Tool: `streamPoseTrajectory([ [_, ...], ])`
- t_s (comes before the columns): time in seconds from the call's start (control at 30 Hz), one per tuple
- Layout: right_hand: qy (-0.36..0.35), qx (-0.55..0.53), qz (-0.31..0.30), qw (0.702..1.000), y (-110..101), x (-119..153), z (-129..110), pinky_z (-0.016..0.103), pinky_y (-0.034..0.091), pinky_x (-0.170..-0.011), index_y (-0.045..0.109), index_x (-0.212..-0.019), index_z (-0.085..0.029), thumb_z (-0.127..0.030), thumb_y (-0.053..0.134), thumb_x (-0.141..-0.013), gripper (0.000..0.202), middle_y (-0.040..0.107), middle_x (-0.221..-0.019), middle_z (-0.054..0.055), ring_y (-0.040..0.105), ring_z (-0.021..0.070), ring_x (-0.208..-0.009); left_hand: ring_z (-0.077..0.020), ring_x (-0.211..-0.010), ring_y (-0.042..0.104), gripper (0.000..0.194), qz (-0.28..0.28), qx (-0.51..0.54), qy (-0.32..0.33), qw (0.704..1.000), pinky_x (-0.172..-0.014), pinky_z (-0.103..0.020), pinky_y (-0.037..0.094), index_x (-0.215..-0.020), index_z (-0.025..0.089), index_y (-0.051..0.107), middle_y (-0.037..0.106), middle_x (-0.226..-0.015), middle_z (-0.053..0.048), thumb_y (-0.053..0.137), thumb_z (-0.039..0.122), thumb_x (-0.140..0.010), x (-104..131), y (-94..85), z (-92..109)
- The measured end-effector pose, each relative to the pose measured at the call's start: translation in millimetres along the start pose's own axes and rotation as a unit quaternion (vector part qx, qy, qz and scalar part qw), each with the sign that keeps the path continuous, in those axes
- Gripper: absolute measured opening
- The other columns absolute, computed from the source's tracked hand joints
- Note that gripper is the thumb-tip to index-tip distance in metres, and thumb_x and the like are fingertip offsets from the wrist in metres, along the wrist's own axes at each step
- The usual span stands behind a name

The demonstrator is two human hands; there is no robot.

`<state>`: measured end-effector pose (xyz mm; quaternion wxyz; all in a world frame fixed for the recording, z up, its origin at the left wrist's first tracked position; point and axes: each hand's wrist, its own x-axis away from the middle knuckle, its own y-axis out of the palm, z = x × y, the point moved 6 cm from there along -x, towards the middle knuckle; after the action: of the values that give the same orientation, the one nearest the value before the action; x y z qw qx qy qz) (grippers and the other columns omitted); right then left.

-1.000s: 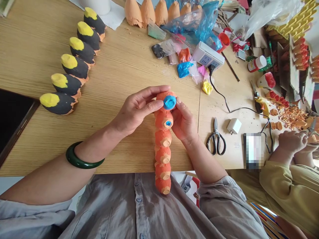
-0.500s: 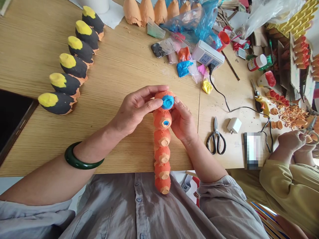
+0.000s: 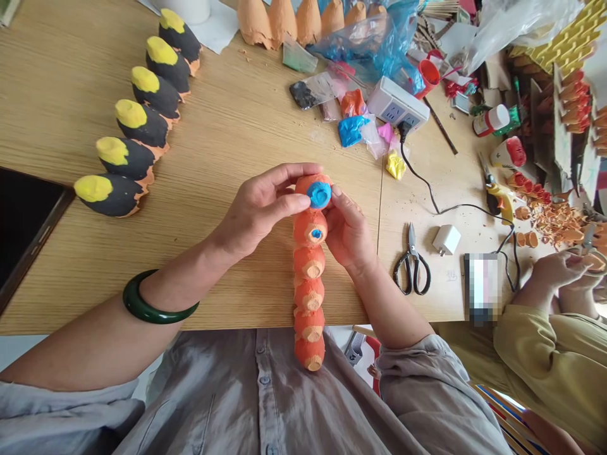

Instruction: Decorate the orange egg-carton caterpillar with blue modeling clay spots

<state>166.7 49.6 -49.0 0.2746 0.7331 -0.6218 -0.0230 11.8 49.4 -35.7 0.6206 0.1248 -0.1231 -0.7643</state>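
A strip of orange egg-carton cups [image 3: 308,294] runs from my hands toward my body, its lower end past the table edge. Blue modelling clay [image 3: 319,195] covers the tip of the top cup, and a small blue dab sits on the second. My left hand [image 3: 258,212] is closed on the top cup from the left, thumb at the clay's edge. From the right, my right hand [image 3: 349,230] grips the top of the strip, thumb beside the blue clay; its other fingers are partly hidden behind the cups.
Black-and-yellow carton cups [image 3: 137,123] form a row at left, near a dark tablet [image 3: 28,234]. Bagged clay [image 3: 353,129] and a power strip [image 3: 397,104] lie ahead. Scissors [image 3: 412,259] and a white adapter [image 3: 446,240] lie at right. Another person's hands [image 3: 562,275] work at far right.
My hands and the strip stay almost in place. The table's contents sit slightly further right in the view. At far right, the other person's hand has opened slightly.
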Motion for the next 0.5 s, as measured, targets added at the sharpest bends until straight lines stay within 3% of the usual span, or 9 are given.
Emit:
streamPoseTrajectory([
  [0.1, -0.001, 0.004, 0.000, 1.000, 1.5, 0.0, -1.4, 0.038, 0.061, -0.087, 0.074, -0.086, -0.029, -0.068, 0.087, -0.098, 0.043, 0.076, -0.085, -0.001, 0.069, 0.0202, -0.085, -0.0300, -0.127, 0.082, 0.048, -0.015, -0.012, 0.033, 0.999, -0.113, -0.043, 0.068, -0.135, 0.027, 0.085, 0.087, -0.137, -0.007, 0.097, 0.043, -0.091, -0.3, 1.7, 3.3],
  [0.27, -0.012, 0.011, -0.008, 1.000, 3.0, 0.6, -2.7, 0.032, 0.060, -0.079, 0.073, -0.084, -0.027, -0.068, 0.087, -0.098, 0.045, 0.073, -0.083, -0.002, 0.067, 0.0170, -0.080, -0.0306, -0.129, 0.081, 0.041, 0.000, -0.037, 0.022, 0.999, -0.116, -0.045, 0.066, -0.133, 0.023, 0.085, 0.086, -0.136, -0.009, 0.091, 0.038, -0.095, 0.3, 2.6, 6.4],
  [0.5, -0.026, 0.030, 0.003, 0.999, 0.3, 2.7, -1.5, 0.031, 0.062, -0.078, 0.072, -0.084, -0.026, -0.060, 0.085, -0.102, 0.040, 0.072, -0.084, -0.003, 0.070, 0.0170, -0.082, -0.0302, -0.128, 0.080, 0.035, 0.014, -0.030, -0.005, 0.999, -0.115, -0.044, 0.064, -0.129, 0.027, 0.085, 0.087, -0.130, -0.006, 0.087, 0.036, -0.095, 1.1, 3.4, 4.5],
])
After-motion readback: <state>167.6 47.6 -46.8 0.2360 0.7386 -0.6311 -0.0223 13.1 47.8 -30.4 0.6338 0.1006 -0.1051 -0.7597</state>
